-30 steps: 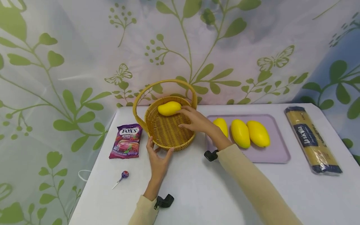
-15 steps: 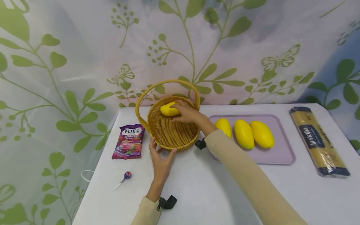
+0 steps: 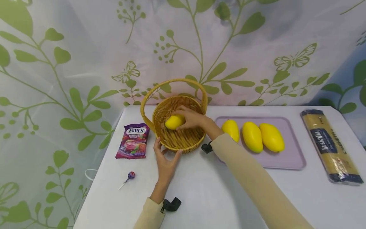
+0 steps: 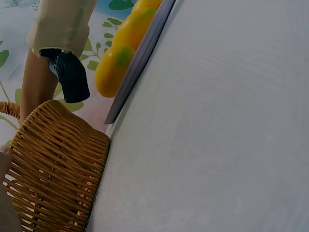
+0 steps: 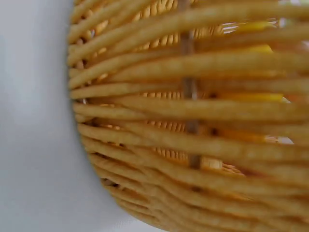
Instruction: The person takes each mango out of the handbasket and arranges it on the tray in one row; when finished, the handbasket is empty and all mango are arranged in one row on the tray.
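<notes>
A round woven wicker basket (image 3: pixel 183 149) with a tall arched handle stands near the back of the white table. Inside it, my right hand (image 3: pixel 192 118) grips a yellow mango (image 3: pixel 173 122), tilted over the basket floor, fingers over its top and right end. My left hand (image 3: pixel 166 165) holds the basket's near side, thumb and fingers spread along the wall below the rim. The left wrist view has the woven wall (image 4: pixel 58 164) close up, a bit of hand at its left edge. Through gaps in the weave (image 5: pixel 145 116), the right wrist view catches yellow patches.
To the right, a lilac tray (image 3: pixel 293 156) carries three more mangoes (image 3: pixel 252 137). Beyond it lies a spaghetti packet (image 3: pixel 328 144). Left of the basket are a purple Fox's candy bag (image 3: pixel 132 141) and a lollipop (image 3: pixel 131 175). A leaf-patterned curtain (image 3: pixel 228 57) hangs behind the table.
My right hand has taken hold of the mango at the basket's back and shifted it nearer, toward the middle. The left hand stays at the basket, while the head view has drifted slightly.
</notes>
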Demonstrator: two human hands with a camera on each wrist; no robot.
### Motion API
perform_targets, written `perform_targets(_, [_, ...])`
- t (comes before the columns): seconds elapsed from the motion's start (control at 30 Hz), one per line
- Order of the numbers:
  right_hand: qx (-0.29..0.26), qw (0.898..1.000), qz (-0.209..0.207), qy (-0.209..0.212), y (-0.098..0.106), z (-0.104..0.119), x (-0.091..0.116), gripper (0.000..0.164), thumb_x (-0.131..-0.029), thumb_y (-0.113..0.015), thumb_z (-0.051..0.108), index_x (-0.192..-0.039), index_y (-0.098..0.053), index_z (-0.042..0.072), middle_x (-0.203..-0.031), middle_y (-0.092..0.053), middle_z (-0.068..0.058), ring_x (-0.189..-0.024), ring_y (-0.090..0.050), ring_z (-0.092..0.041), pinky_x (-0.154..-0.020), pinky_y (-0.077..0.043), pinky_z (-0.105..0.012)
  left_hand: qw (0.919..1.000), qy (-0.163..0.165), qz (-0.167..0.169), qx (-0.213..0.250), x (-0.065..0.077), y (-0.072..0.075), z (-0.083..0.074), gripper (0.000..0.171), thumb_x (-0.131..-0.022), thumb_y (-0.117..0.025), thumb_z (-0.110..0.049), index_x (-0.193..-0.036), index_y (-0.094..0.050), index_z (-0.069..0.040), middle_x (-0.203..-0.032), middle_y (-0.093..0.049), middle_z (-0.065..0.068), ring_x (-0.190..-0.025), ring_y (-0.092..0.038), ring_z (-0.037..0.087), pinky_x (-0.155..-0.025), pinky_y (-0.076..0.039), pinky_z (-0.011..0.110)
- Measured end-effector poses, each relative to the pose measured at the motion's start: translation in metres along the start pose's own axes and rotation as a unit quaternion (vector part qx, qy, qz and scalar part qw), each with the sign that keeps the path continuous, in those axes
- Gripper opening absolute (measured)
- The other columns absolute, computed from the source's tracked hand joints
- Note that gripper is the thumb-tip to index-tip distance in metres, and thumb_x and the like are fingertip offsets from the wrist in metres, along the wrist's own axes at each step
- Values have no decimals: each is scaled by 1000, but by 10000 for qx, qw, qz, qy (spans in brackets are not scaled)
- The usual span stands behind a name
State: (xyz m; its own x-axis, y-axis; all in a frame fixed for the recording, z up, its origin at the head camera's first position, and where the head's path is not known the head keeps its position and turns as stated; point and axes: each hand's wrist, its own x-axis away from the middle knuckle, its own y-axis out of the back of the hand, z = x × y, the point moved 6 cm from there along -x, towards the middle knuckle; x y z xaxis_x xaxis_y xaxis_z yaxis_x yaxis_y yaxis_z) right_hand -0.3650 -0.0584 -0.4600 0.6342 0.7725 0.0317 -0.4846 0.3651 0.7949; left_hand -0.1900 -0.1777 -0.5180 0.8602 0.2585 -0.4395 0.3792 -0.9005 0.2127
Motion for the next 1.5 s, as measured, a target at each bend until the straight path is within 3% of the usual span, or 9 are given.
perform_targets(0.23, [44, 9998, 125, 155, -3, 8, 13, 63, -77, -81, 45, -128, -60, 15, -151, -40, -11, -144, -30, -32, -118, -28, -50, 10000, -34, -32, -41, -2, 0, -6, 93, -81, -79, -11, -151, -19, -2, -156, -25, 17, -140, -32, 42, -98, -44, 51])
perform_targets(0.47, [400, 9991, 101, -58, -6, 10, 24, 59, -77, -82, 43, -126, -66, 14, -160, -22, -18, -150, -5, -43, -119, -15, -59, 10000, -52, -9, -50, -1, 2, -38, 89, -81, -77, -4, -150, -21, 1, -154, -26, 22, -136, -31, 51, -95, -43, 60])
perform_targets(0.67, [662, 9972, -99, -347, -4, 6, 30, 82, -74, -84, 44, -144, -50, 18, -158, -24, -20, -145, -25, -43, -112, -34, -58, 10000, -86, -33, -14, -1, 3, -44, 88, -81, -76, -4, -149, -21, 2, -154, -27, 21, -136, -31, 52, -96, -43, 58])
perform_targets(0.8, [582, 9973, -129, -437, -4, 5, 31, 89, -73, -85, 44, -147, -44, 16, -157, -27, -18, -140, -35, -40, -110, -38, -55, 10000, -68, -54, 7, 1, 1, -26, 90, -82, -77, -10, -150, -20, 0, -155, -26, 20, -138, -31, 47, -98, -44, 53])
perform_targets(0.93, [360, 9981, -71, -501, -3, 5, 33, 86, -76, -84, 36, -149, -42, 19, -157, -25, -17, -136, -41, -37, -106, -43, -53, 10000, -50, -19, -51, 1, 1, -28, 90, -82, -78, -11, -151, -21, -2, -155, -26, 21, -138, -31, 47, -98, -44, 54])
perform_targets(1.07, [267, 9985, -19, -483, -4, 6, 34, 84, -79, -83, 31, -150, -39, 22, -158, -21, -17, -133, -44, -36, -103, -46, -51, 9999, -89, -17, -62, 0, 2, -44, 89, -81, -77, -6, -150, -21, 1, -154, -26, 22, -136, -32, 52, -96, -43, 58])
perform_targets(1.23, [179, 9990, -138, -377, -2, 8, 36, 77, -80, -81, 26, -147, -43, 19, -154, -28, -17, -136, -42, -34, -107, -42, -49, 9999, -109, -1, -66, 0, 3, -48, 88, -81, -76, -4, -149, -21, 3, -154, -27, 23, -135, -33, 52, -95, -43, 59])
perform_targets(1.4, [186, 9987, -55, -476, -2, 9, 38, 68, -84, -77, 23, -145, -47, 20, -152, -33, -18, -135, -42, -36, -107, -42, -52, 9999, -72, -5, -88, 0, 2, -45, 89, -81, -76, -5, -149, -21, 2, -154, -26, 23, -136, -33, 50, -95, -43, 59])
perform_targets(1.5, [253, 9985, -25, -479, -2, 10, 39, 66, -85, -76, 23, -145, -47, 22, -152, -33, -18, -135, -42, -37, -106, -42, -53, 10000, -31, -48, -52, 1, 1, -31, 91, -81, -77, -5, -151, -20, -2, -156, -25, 20, -138, -32, 48, -96, -42, 59])
